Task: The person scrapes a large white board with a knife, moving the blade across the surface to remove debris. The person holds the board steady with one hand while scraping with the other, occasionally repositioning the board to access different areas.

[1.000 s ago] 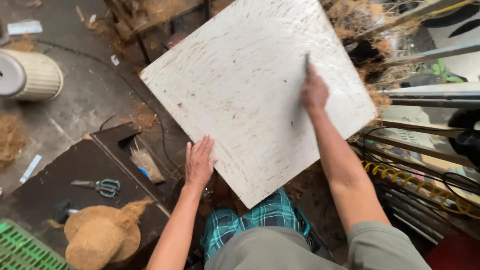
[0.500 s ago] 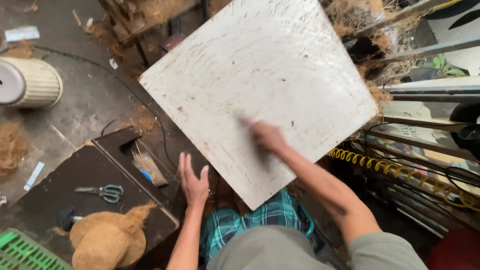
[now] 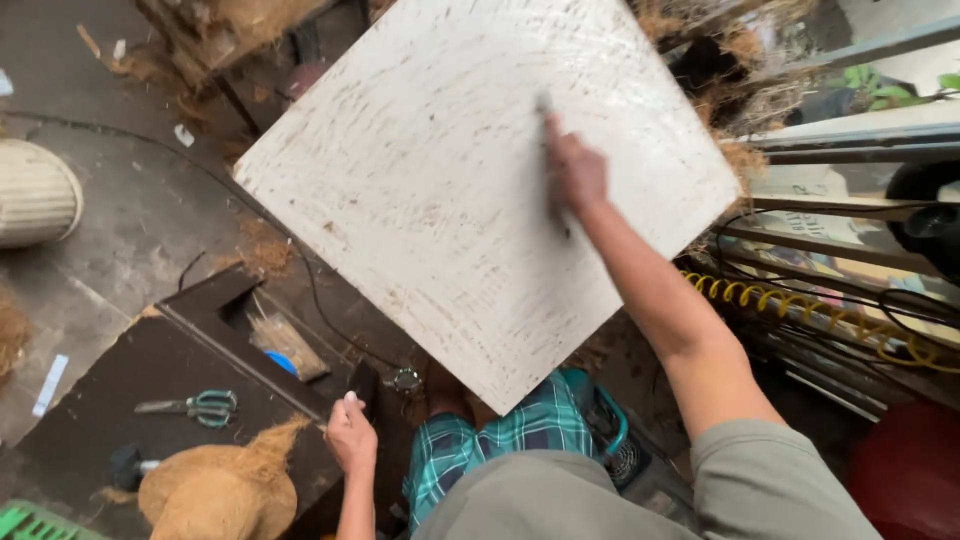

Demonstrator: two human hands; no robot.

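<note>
A: How many of each thing do you count?

B: One white square board, tilted on a corner over the lap. One pair of green-handled scissors, one clump of coconut fibre and one dark tabletop that carries them both.

A: And the grips?

B: The right hand lies on the board's face above its middle, fingers curled shut around a thin dark tool whose tip sticks out above the knuckles. The left hand is below the board and apart from it, fingers folded loosely at the tabletop's edge; whether it holds anything, I cannot tell. The scissors lie just left of that hand, the fibre below them.

A: What differs from half a second ago?

B: The right hand has moved from the board's lower middle up toward its top. The left hand, then spread open, has now closed.
</note>
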